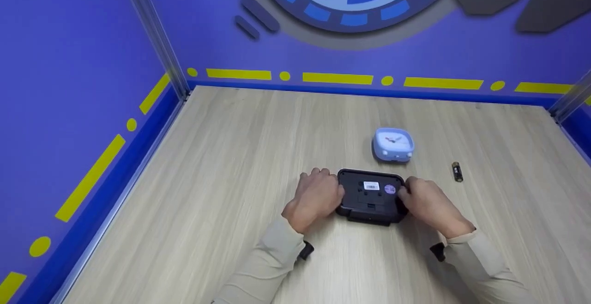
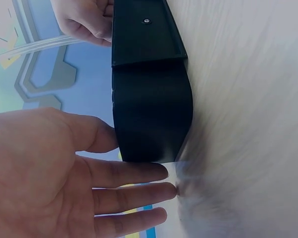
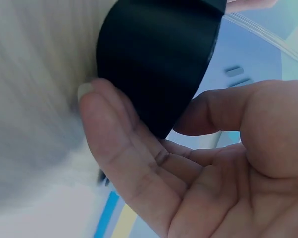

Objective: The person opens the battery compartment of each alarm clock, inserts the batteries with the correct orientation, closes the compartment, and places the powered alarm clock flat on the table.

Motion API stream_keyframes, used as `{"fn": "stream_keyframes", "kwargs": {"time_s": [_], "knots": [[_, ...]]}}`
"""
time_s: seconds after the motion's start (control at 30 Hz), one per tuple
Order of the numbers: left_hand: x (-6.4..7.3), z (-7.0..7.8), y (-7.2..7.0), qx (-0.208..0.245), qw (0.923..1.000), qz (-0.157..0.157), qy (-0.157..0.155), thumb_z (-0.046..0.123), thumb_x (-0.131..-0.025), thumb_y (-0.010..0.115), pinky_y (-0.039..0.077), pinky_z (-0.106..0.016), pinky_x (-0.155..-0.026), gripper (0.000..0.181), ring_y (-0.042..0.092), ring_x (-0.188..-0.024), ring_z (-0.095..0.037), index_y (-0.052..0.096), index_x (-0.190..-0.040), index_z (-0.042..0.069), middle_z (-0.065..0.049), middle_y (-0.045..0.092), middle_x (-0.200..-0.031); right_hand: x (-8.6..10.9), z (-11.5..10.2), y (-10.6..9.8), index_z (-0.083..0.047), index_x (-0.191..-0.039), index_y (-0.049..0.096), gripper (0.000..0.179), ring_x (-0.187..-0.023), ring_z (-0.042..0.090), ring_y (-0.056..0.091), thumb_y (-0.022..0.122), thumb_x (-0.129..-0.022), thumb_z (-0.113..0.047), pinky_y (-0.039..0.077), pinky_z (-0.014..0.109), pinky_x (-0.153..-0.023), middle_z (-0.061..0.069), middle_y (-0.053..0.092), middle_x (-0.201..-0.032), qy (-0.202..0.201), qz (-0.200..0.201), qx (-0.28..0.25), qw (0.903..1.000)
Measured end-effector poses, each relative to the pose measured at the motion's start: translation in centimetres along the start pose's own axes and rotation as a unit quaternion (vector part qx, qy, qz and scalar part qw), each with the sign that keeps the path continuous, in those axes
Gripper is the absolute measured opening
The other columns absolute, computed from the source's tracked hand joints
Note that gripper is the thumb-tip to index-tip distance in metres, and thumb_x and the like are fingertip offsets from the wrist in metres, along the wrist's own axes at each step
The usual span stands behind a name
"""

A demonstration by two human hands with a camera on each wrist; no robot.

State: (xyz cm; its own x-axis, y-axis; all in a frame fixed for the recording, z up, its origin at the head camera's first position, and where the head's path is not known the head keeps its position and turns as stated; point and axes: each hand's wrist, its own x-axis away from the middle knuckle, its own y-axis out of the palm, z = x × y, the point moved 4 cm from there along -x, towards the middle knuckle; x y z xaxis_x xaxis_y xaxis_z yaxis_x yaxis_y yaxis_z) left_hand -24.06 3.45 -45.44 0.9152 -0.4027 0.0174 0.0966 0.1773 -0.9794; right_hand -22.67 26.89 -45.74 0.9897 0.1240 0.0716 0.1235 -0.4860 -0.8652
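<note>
Head view: see the black box [image 1: 369, 204] between left hand [image 1: 315, 197] and right hand [image 1: 430, 203], on the bench [image 1: 258, 147] or just over it, hard to tell. Note right fingers [image 3: 109, 124] bent round one end, left fingers [image 2: 134, 197] nearly straight, pinching the other with thumb [image 2: 96, 133]. Grip evenly, keep level.

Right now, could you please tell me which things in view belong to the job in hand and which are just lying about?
In the job:
black device, held at its sides
left grip
right grip

Lying about, it seems:
blue clock, untouched
battery, untouched, though it might be meant for use here
</note>
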Motion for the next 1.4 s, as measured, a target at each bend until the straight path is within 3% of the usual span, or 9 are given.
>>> {"fn": "stream_keyframes", "kwargs": {"time_s": [0.27,0.37,0.47,0.57,0.7,0.9,1.0,1.17,1.4], "knots": [[0.0,-0.3,-0.5,0.032,0.9993,-0.021,0.006,0.029,-0.111,0.05,0.052,-0.052,-0.089,0.038,0.065,-0.103,-0.032,0.076,-0.109,0.002,-0.011,0.07,-0.105,-0.3,0.5,-0.2,0.003,-0.089,0.063,0.02,-0.067,0.022,0.054,0.055,-0.103,-0.009,0.044,0.037,-0.059,0.005,0.056,-0.074,-0.01,-0.018,-0.03,0.9993],[0.0,-0.4,-0.8,0.056,0.9983,-0.016,0.01,0.031,-0.111,0.05,0.053,-0.05,-0.088,0.039,0.066,-0.102,-0.031,0.076,-0.109,0.002,-0.011,0.071,-0.104,-0.4,0.8,-0.3,0.005,-0.092,0.064,0.02,-0.068,0.022,0.055,0.054,-0.103,-0.008,0.045,0.037,-0.06,0.006,0.058,-0.076,-0.008,-0.029,-0.043,0.9986],[0.0,-0.7,-1.0,0.079,0.9968,0.0,0.014,0.034,-0.111,0.051,0.054,-0.047,-0.082,0.041,0.067,-0.094,-0.029,0.075,-0.1,0.003,-0.01,0.07,-0.095,-0.5,1.0,-0.3,0.007,-0.095,0.064,0.02,-0.071,0.022,0.056,0.053,-0.103,-0.008,0.045,0.038,-0.062,0.007,0.059,-0.079,-0.002,-0.042,-0.056,0.9975],[0.0,-1.1,-1.0,0.11,0.9939,-0.005,0.009,0.042,-0.112,0.048,0.053,-0.042,-0.072,0.049,0.064,-0.081,-0.024,0.071,-0.085,0.008,-0.006,0.065,-0.082,-0.6,1.2,-0.3,0.007,-0.097,0.064,0.02,-0.074,0.023,0.057,0.053,-0.103,-0.008,0.046,0.038,-0.064,0.008,0.06,-0.081,0.005,-0.05,-0.07,0.9963],[-0.1,-1.4,-0.8,0.169,0.9852,-0.032,0.002,0.052,-0.112,0.041,0.048,-0.036,-0.066,0.059,0.059,-0.068,-0.019,0.062,-0.073,0.013,0.0,0.058,-0.071,-0.6,1.6,-0.3,0.007,-0.098,0.064,0.02,-0.074,0.022,0.057,0.051,-0.104,-0.007,0.047,0.038,-0.064,0.008,0.06,-0.083,0.016,-0.061,-0.097,0.9933],[-0.1,-1.5,-0.6,0.257,0.9646,-0.059,-0.008,0.061,-0.109,0.04,0.047,-0.035,-0.071,0.06,0.058,-0.072,-0.019,0.066,-0.087,0.012,0.0,0.06,-0.078,-0.5,1.9,-0.3,0.006,-0.096,0.063,0.02,-0.071,0.02,0.057,0.049,-0.105,-0.005,0.047,0.036,-0.062,0.006,0.057,-0.08,0.024,-0.073,-0.12,0.9898],[-0.3,-1.5,-0.6,0.262,0.9635,-0.057,-0.009,0.059,-0.109,0.042,0.047,-0.036,-0.073,0.059,0.058,-0.074,-0.02,0.068,-0.092,0.01,0.0,0.061,-0.081,-0.5,1.7,-0.4,0.006,-0.096,0.064,0.021,-0.072,0.021,0.056,0.049,-0.105,-0.006,0.046,0.037,-0.063,0.005,0.057,-0.079,0.013,-0.063,-0.101,0.9928],[-0.4,-1.5,-0.5,0.26,0.9639,-0.056,-0.008,0.057,-0.11,0.044,0.045,-0.035,-0.069,0.055,0.056,-0.07,-0.02,0.064,-0.086,0.011,0.0,0.056,-0.076,-0.3,1.2,-0.8,0.006,-0.098,0.068,0.021,-0.072,0.021,0.057,0.055,-0.105,-0.009,0.046,0.038,-0.063,0.005,0.061,-0.08,-0.007,-0.035,-0.055,0.9978],[-0.4,-1.6,-0.8,0.273,0.9599,-0.061,-0.012,0.059,-0.109,0.044,0.043,-0.034,-0.066,0.055,0.054,-0.068,-0.018,0.061,-0.085,0.012,0.001,0.053,-0.075,0.7,-0.2,-1.8,0.01,-0.107,0.062,0.024,-0.072,0.027,0.061,0.072,-0.097,-0.01,0.049,0.046,-0.065,0.015,0.067,-0.084,-0.023,0.042,0.009,0.9988]]}}
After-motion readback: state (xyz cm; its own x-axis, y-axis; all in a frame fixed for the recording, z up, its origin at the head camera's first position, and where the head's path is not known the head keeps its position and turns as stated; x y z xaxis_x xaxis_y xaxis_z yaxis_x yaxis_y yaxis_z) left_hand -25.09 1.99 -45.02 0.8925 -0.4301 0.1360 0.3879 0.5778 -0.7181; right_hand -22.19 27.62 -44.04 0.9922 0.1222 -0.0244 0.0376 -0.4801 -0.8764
